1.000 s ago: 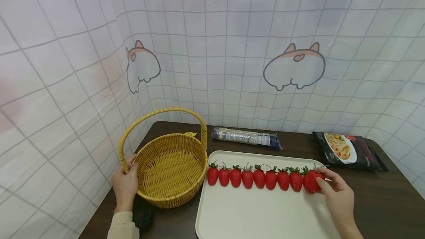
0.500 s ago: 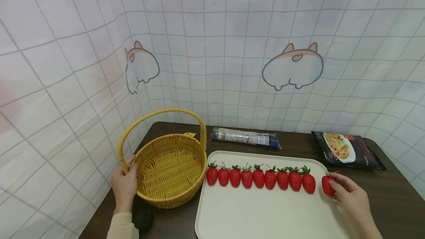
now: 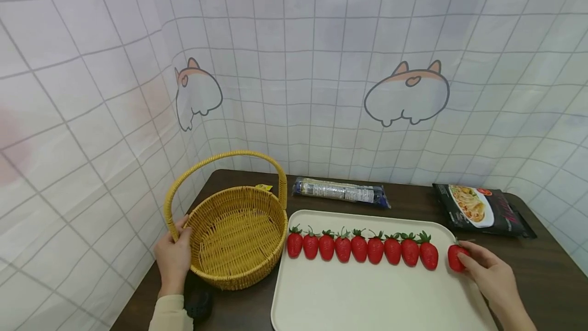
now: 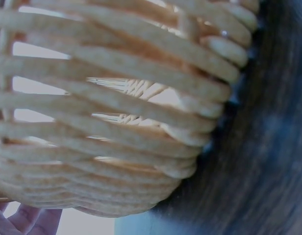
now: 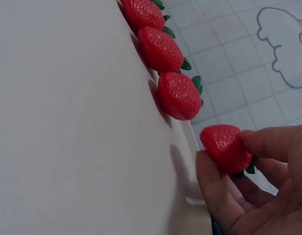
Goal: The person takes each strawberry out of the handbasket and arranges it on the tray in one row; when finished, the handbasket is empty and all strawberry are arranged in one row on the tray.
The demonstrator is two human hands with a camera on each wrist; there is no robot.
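Observation:
In the head view my right hand (image 3: 493, 275) pinches a red strawberry (image 3: 457, 258) between thumb and fingers, at the right edge of a cream tray (image 3: 367, 300). The right wrist view shows this strawberry (image 5: 225, 147) raised off the tray, its green leaves toward the palm. Several other strawberries (image 3: 359, 247) stand in a row along the tray's far side, leaves pointing away from me. My left hand (image 3: 173, 254) grips the left rim of a yellow wicker basket (image 3: 239, 280), near the foot of its tall handle. Close weave fills the left wrist view, where a few fingertips (image 4: 43, 221) show below.
Behind the tray lies a clear, blue-ended packet (image 3: 340, 191). A black food bag (image 3: 480, 209) with a noodle picture is at the back right. A small yellow item (image 3: 264, 187) sits behind the basket. A black object (image 3: 199, 305) lies by my left wrist.
My right hand, with its strawberry, has moved right from the end of the row to the tray's right edge. The left hand and basket stay where they were.

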